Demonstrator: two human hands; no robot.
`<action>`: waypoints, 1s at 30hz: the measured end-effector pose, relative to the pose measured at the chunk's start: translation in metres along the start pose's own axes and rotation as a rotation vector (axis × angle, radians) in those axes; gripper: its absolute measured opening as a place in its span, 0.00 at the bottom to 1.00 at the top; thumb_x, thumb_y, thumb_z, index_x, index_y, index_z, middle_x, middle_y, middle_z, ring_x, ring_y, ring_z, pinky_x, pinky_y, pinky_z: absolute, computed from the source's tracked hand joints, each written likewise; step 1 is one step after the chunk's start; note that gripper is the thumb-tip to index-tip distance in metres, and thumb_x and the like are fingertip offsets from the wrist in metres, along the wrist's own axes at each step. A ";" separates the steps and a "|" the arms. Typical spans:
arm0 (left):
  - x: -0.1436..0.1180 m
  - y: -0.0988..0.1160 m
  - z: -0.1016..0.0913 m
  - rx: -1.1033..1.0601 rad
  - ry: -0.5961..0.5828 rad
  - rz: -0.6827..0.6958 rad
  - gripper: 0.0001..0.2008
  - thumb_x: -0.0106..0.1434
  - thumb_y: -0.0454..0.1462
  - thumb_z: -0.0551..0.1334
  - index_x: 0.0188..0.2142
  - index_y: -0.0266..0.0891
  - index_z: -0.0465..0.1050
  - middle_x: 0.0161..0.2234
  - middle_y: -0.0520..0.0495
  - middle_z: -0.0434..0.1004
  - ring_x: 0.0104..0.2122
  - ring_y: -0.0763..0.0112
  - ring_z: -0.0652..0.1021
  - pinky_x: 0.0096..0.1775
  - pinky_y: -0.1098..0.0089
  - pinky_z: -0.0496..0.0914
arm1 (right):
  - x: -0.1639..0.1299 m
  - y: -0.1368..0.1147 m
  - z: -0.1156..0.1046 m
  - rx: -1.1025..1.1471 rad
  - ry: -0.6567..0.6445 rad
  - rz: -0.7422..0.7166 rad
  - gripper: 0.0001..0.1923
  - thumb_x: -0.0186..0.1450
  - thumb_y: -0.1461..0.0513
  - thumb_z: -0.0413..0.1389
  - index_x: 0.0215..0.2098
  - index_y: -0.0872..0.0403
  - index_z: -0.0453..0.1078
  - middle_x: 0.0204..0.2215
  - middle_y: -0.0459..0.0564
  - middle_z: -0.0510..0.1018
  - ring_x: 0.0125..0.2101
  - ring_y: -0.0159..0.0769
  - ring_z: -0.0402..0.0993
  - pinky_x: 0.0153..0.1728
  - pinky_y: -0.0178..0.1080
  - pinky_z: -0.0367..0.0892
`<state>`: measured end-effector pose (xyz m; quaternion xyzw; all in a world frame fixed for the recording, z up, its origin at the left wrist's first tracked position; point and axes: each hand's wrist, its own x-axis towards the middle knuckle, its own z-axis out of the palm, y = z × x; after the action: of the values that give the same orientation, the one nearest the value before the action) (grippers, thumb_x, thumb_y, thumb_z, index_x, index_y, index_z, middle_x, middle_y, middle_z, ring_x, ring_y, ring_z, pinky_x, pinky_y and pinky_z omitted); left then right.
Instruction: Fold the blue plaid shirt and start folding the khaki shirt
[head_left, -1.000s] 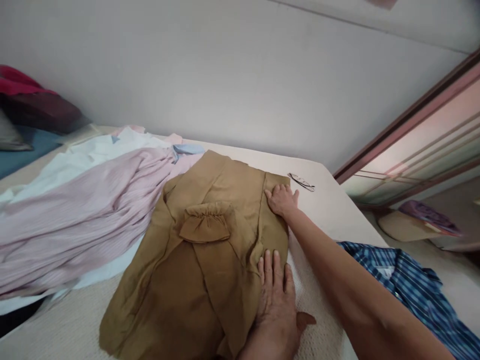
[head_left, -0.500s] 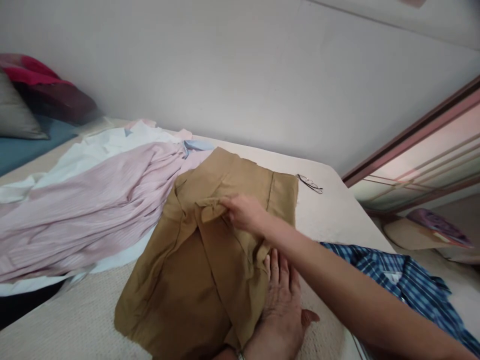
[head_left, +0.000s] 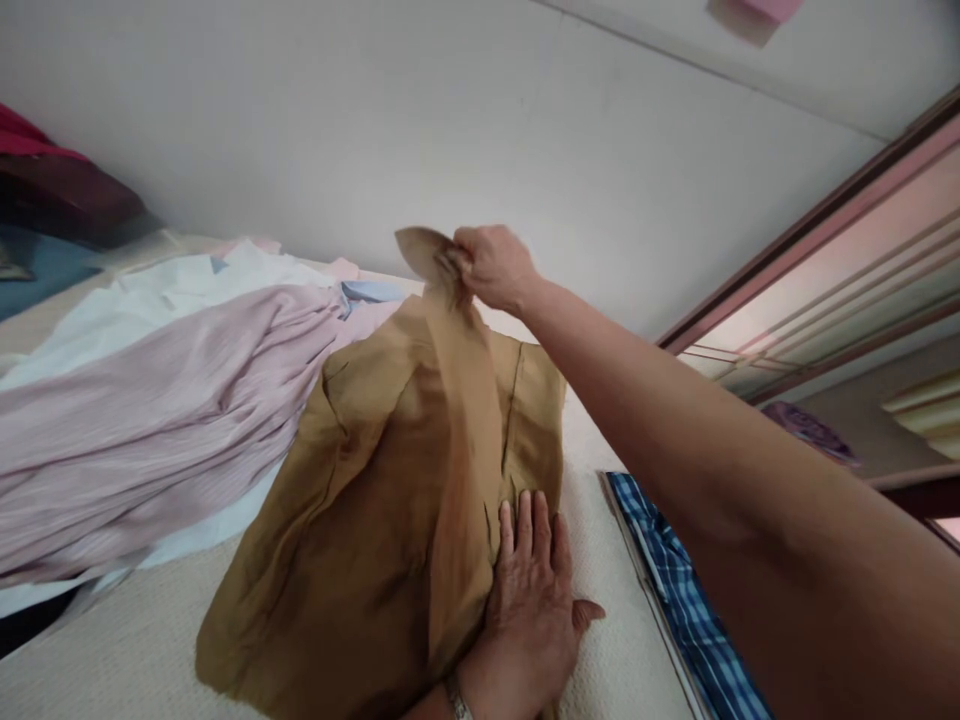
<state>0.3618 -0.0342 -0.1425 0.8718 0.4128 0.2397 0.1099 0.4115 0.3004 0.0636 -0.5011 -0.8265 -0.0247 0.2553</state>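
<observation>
A mustard-brown garment point(head_left: 352, 560), which looks like a shirt, lies partly folded on the bed. My right hand point(head_left: 495, 265) reaches across from the right, its fingers closed on a long strip of that cloth and holding it up above the rest. A pointed flap of the fabric sticks out to the left of these fingers. Flat on the garment's lower right side rests my left hand point(head_left: 529, 590), fingers stretched and thumb out to the right. A bracelet or watch band point(head_left: 457, 698) circles the left wrist.
A pink ribbed garment point(head_left: 187, 400) and white clothes point(head_left: 150, 310) spread over the bed's left part. On the right, a blue plaid shirt point(head_left: 675, 570) lies by the bed's edge, partly behind my forearm. A grey wall point(head_left: 337, 120) rises behind the bed.
My right hand has risen and moved away from me, pulling the brown strip up from the garment. My left hand stays pressed on the cloth. The view has shifted; eyeglasses seen earlier are now hidden.
</observation>
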 end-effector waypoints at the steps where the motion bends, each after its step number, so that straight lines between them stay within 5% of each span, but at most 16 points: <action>1: 0.000 0.000 0.001 -0.004 -0.004 -0.005 0.42 0.69 0.56 0.55 0.71 0.29 0.52 0.71 0.27 0.49 0.71 0.41 0.50 0.65 0.38 0.57 | -0.008 -0.003 0.007 0.052 -0.054 -0.007 0.14 0.74 0.56 0.50 0.42 0.56 0.74 0.39 0.53 0.79 0.48 0.46 0.73 0.51 0.48 0.67; 7: 0.005 -0.002 0.012 -0.031 -0.041 -0.003 0.46 0.65 0.60 0.56 0.69 0.28 0.56 0.71 0.27 0.49 0.71 0.40 0.51 0.65 0.36 0.56 | -0.112 -0.021 0.025 0.160 -0.137 0.081 0.26 0.75 0.50 0.45 0.64 0.55 0.62 0.58 0.58 0.74 0.51 0.44 0.74 0.54 0.48 0.67; 10: 0.007 -0.001 0.010 -0.029 -0.073 -0.016 0.44 0.65 0.61 0.57 0.68 0.29 0.61 0.71 0.28 0.51 0.71 0.42 0.53 0.67 0.38 0.54 | -0.175 0.003 0.042 -0.012 -0.128 0.324 0.28 0.76 0.49 0.42 0.66 0.57 0.60 0.60 0.62 0.72 0.57 0.48 0.70 0.59 0.49 0.63; 14: 0.005 0.002 0.008 -0.007 -0.065 -0.037 0.45 0.65 0.60 0.57 0.70 0.32 0.55 0.72 0.31 0.50 0.71 0.44 0.51 0.67 0.39 0.54 | -0.227 0.056 0.078 -0.240 -0.232 0.589 0.37 0.74 0.45 0.41 0.70 0.62 0.55 0.70 0.65 0.56 0.70 0.51 0.49 0.67 0.51 0.47; 17: 0.002 0.002 0.014 0.024 -0.045 -0.033 0.48 0.65 0.60 0.58 0.71 0.28 0.51 0.72 0.30 0.49 0.72 0.45 0.50 0.67 0.41 0.54 | -0.232 0.090 0.097 -0.301 -0.289 0.713 0.41 0.73 0.40 0.37 0.74 0.55 0.47 0.73 0.59 0.47 0.72 0.51 0.40 0.68 0.55 0.41; 23: 0.006 -0.001 0.023 0.085 -0.051 -0.007 0.50 0.63 0.65 0.54 0.65 0.23 0.63 0.69 0.25 0.54 0.70 0.39 0.55 0.66 0.38 0.53 | -0.207 0.133 0.095 -0.296 -0.344 0.769 0.42 0.72 0.37 0.33 0.75 0.51 0.44 0.74 0.56 0.44 0.72 0.50 0.38 0.69 0.55 0.39; 27: 0.009 -0.003 0.022 0.087 -0.097 0.005 0.48 0.65 0.65 0.50 0.65 0.25 0.64 0.69 0.27 0.56 0.69 0.40 0.57 0.66 0.38 0.54 | -0.204 0.111 0.094 -0.376 -0.322 0.814 0.44 0.73 0.39 0.33 0.74 0.60 0.47 0.73 0.62 0.46 0.72 0.53 0.38 0.68 0.59 0.37; 30: 0.008 -0.004 0.023 0.107 -0.101 0.002 0.49 0.64 0.66 0.51 0.66 0.26 0.63 0.70 0.28 0.55 0.69 0.41 0.57 0.66 0.39 0.55 | -0.213 0.073 0.104 -0.386 -0.268 0.669 0.46 0.73 0.39 0.32 0.74 0.65 0.47 0.73 0.63 0.45 0.73 0.51 0.34 0.69 0.56 0.33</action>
<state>0.3751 -0.0253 -0.1610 0.8877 0.4182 0.1733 0.0837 0.5099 0.1941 -0.1376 -0.7799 -0.6239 -0.0294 0.0404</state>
